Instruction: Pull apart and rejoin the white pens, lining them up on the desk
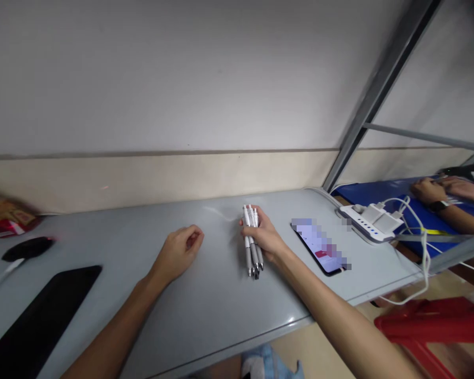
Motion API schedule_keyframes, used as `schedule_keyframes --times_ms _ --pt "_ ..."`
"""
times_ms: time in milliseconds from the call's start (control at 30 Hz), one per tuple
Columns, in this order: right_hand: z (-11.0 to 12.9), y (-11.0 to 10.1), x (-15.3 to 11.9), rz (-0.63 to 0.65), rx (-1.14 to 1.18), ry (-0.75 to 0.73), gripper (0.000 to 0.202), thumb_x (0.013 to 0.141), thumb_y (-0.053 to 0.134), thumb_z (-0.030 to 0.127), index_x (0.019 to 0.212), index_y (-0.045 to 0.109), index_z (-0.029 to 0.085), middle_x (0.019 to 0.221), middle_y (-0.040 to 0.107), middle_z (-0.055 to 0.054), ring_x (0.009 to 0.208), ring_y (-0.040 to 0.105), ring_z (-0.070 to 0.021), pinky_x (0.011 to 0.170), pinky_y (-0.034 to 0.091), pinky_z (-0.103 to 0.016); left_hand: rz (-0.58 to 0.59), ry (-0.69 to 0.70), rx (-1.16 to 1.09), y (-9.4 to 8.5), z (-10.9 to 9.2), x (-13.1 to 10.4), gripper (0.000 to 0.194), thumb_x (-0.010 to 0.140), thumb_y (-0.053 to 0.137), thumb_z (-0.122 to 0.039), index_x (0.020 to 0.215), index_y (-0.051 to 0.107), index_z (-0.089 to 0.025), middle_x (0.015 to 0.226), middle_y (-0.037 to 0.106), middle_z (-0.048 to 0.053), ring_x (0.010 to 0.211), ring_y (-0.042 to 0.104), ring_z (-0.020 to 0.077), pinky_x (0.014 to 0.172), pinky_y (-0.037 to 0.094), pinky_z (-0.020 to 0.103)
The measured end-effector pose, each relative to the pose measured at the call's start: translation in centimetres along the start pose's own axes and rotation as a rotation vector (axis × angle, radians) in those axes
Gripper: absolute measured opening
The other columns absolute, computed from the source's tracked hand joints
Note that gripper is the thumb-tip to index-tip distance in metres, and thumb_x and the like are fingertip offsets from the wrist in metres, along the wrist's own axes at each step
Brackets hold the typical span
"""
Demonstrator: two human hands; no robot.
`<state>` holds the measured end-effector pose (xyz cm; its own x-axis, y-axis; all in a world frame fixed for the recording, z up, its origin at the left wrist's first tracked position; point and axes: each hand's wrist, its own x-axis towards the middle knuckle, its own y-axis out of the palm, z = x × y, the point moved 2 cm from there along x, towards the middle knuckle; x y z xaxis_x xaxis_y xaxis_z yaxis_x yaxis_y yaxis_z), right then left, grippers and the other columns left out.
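A bundle of several white pens with grey grips (254, 250) is held in my right hand (267, 231). The thumb lies across the front of the bundle, and the metal tips point down toward the near side of the desk. Part of the pens is hidden behind the thumb and palm. To the left, apart from the pens, my left hand (179, 251) rests on the grey desk (205, 310). Its fingers are curled in toward the thumb, and nothing shows in them.
Right of my hand lies a phone (319, 247) with a lit screen. Beyond it sits a white power strip (369, 221) with plugs and cables. A black mouse (28, 248), a black pad (47, 321) and a red packet (8, 216) lie left. Another person's hands (430, 190) are far right.
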<state>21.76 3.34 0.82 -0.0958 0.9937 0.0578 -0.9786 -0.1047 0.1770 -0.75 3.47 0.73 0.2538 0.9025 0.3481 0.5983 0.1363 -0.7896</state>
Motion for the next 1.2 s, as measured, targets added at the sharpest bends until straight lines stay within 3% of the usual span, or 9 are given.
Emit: schedule_keyframes --times_ms 133,267,400,533,667,867,1200 --pt "0.3 1.4 1.1 -0.038 0.055 -0.161 0.057 0.061 0.057 0.014 0.114 0.041 0.027 0.082 0.054 0.004 0.067 0.051 -0.0118 0.061 0.045 -0.023 0.038 -0.015 -0.249 0.4 -1.4 0.0 0.020 0.085 0.054 -0.036 0.092 0.061 -0.018 0.084 0.065 0.002 0.078 0.060 0.0147 0.073 0.047 0.027" --pt "1.3 3.6 1.6 0.029 -0.037 -0.313 0.058 0.069 0.061 0.020 0.120 0.035 0.029 0.089 0.057 0.001 0.075 0.057 -0.0141 0.067 0.048 -0.027 0.279 0.030 -0.586 2.2 -3.3 0.2 0.049 0.078 0.067 -0.032 0.123 0.052 -0.021 0.124 0.060 0.009 0.112 0.057 0.0216 0.096 0.046 0.036" --pt "1.5 5.6 1.1 0.079 -0.282 -0.449 0.047 0.078 0.057 0.024 0.122 0.039 0.028 0.097 0.060 -0.002 0.087 0.061 -0.0172 0.079 0.050 -0.032 0.326 -0.011 -0.879 3.8 -4.3 0.7 0.064 0.074 0.068 -0.022 0.133 0.043 -0.020 0.125 0.060 0.011 0.112 0.059 0.0257 0.092 0.051 0.037" --pt "1.0 6.3 0.4 0.139 -0.324 -0.518 0.050 0.079 0.056 0.021 0.125 0.037 0.027 0.101 0.060 -0.003 0.087 0.062 -0.0160 0.082 0.050 -0.031 0.226 -0.031 -0.866 4.2 -4.5 0.7 0.053 0.073 0.065 -0.017 0.123 0.050 -0.020 0.120 0.062 0.009 0.114 0.058 0.0264 0.095 0.050 0.038" --pt "0.5 6.2 0.2 0.159 -0.251 -0.507 0.058 0.077 0.058 0.018 0.128 0.031 0.028 0.102 0.059 -0.002 0.085 0.063 -0.0147 0.080 0.052 -0.030 0.142 0.036 -0.817 4.1 -4.9 0.7 0.048 0.072 0.066 -0.019 0.118 0.051 -0.020 0.122 0.059 0.010 0.115 0.056 0.0256 0.098 0.048 0.038" --pt "0.1 6.0 0.5 0.148 -0.143 -0.582 0.065 0.072 0.065 0.014 0.127 0.034 0.029 0.098 0.057 -0.002 0.082 0.060 -0.0150 0.077 0.053 -0.032 0.127 0.020 -0.809 4.5 -5.5 0.6 0.048 0.075 0.060 -0.019 0.121 0.048 -0.016 0.126 0.056 0.011 0.116 0.055 0.0237 0.099 0.047 0.037" --pt "0.5 5.9 0.1 0.180 -0.052 -0.544 0.069 0.069 0.073 0.015 0.125 0.035 0.030 0.095 0.057 0.000 0.081 0.059 -0.0141 0.076 0.051 -0.031 0.125 0.056 -0.672 4.9 -5.0 0.3 0.042 0.078 0.056 -0.019 0.120 0.051 -0.018 0.124 0.057 0.010 0.115 0.055 0.0228 0.098 0.048 0.035"
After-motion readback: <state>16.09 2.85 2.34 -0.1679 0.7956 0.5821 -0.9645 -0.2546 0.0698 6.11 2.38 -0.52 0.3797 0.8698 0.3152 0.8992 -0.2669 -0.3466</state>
